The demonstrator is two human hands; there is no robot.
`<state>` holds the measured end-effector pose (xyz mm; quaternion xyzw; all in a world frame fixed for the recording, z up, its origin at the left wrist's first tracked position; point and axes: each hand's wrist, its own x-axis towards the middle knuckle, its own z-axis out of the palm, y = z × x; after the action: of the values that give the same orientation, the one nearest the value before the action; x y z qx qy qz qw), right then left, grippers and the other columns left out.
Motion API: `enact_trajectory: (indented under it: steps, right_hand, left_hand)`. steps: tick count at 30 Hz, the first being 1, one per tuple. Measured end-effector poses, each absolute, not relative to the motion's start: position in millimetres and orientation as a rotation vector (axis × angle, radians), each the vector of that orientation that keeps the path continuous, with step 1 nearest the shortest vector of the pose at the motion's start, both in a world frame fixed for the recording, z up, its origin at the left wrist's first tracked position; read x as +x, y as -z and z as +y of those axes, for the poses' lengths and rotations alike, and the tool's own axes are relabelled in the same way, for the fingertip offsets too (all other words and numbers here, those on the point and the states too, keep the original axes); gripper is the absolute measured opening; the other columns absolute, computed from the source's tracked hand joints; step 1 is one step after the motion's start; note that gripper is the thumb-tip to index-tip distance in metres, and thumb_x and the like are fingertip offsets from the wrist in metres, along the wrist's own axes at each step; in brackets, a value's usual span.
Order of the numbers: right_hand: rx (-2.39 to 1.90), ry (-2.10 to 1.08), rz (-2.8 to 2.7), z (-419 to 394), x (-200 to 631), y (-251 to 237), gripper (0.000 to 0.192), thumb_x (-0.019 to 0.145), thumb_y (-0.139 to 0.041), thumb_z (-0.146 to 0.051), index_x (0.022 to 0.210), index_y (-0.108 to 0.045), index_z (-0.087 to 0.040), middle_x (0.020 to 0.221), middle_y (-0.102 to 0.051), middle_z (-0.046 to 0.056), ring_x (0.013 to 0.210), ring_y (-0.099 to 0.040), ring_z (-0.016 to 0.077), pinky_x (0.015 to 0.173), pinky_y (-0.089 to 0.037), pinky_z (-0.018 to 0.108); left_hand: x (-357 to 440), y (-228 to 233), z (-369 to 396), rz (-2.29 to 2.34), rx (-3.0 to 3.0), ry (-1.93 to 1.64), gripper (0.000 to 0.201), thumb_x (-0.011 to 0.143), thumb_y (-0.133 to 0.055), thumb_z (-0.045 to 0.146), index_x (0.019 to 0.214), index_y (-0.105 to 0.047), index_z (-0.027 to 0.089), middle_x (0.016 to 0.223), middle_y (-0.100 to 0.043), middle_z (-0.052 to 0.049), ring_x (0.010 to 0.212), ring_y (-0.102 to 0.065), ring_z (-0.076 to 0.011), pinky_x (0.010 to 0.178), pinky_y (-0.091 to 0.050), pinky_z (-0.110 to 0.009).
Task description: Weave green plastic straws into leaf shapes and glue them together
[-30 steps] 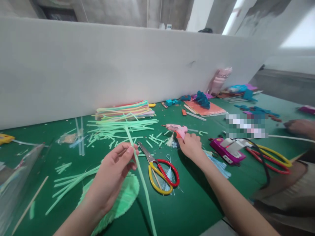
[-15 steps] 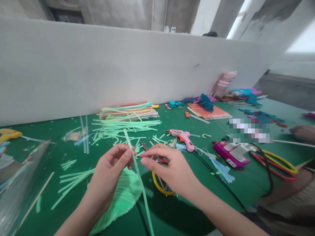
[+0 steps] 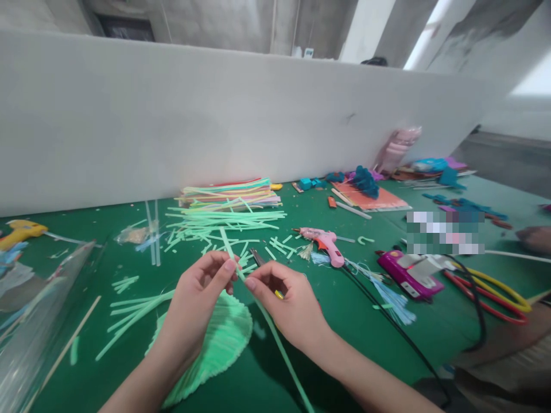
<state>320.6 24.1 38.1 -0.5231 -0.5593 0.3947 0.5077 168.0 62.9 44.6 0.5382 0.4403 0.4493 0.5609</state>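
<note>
A long pale-green pipe cleaner (image 3: 279, 339) runs slantwise between my hands, its upper end sticking up past my fingers and its lower end leaving the bottom of the view. My left hand (image 3: 206, 289) pinches it between thumb and forefinger near the top. Just below that grip, my right hand (image 3: 286, 295) pinches the same strip. Under my left wrist lies a green leaf-shaped piece (image 3: 224, 338) made of strips side by side. Behind my right hand, pliers (image 3: 257, 257) are mostly hidden.
Green strips (image 3: 232, 218) and a multicoloured bundle (image 3: 232, 192) lie before the white partition (image 3: 172, 126). To the right are a pink glue gun (image 3: 321, 240) with a black cord and a purple power strip (image 3: 408, 278). A yellow glue gun (image 3: 21, 232) sits left. Another person's hand (image 3: 534, 241) is at far right.
My right hand has moved left and closed on the pipe cleaner below my left hand. The strip's lower part has swung to the right. The view has shifted slightly.
</note>
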Motion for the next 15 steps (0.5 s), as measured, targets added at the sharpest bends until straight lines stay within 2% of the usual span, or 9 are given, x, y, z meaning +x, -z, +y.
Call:
enact_trajectory:
  steps: [8, 12, 15]
  right_hand:
    - [-1.134, -0.982, -1.189, 27, 322, -25, 0.025, 0.093, -0.054, -0.045, 0.082, -0.053, -0.023, 0.072, -0.055, -0.002, 0.065, -0.05, 0.0134, 0.062, -0.039, 0.026]
    - [-1.089, -0.961, -1.215, 30, 323, -21, 0.038, 0.1, -0.038, -0.047, 0.073, -0.048, -0.022, 0.07, -0.052, -0.001, 0.066, -0.046, 0.0139, 0.063, -0.036, 0.027]
    - [-1.113, -0.951, -1.241, 31, 324, -25, 0.043, 0.099, -0.04, -0.049, 0.067, -0.048, -0.021, 0.066, -0.05, -0.001, 0.065, -0.046, 0.014, 0.063, -0.036, 0.027]
  left_hand:
    - [164, -44, 71, 1.029, 1.063, -1.178, 0.021, 0.081, -0.07, 0.04, 0.088, -0.065, 0.021, 0.086, -0.06, 0.002, 0.07, -0.049, -0.009, 0.063, -0.044, -0.019]
    - [164, -43, 71, 1.008, 1.056, -1.168, 0.021, 0.082, -0.07, 0.04, 0.087, -0.066, 0.02, 0.086, -0.06, 0.002, 0.07, -0.048, -0.0082, 0.06, -0.044, -0.017]
    - [164, -42, 71, 0.984, 1.024, -1.163, 0.02, 0.081, -0.071, 0.038, 0.085, -0.067, 0.02, 0.083, -0.06, 0.002, 0.068, -0.049, -0.0079, 0.057, -0.045, -0.017]
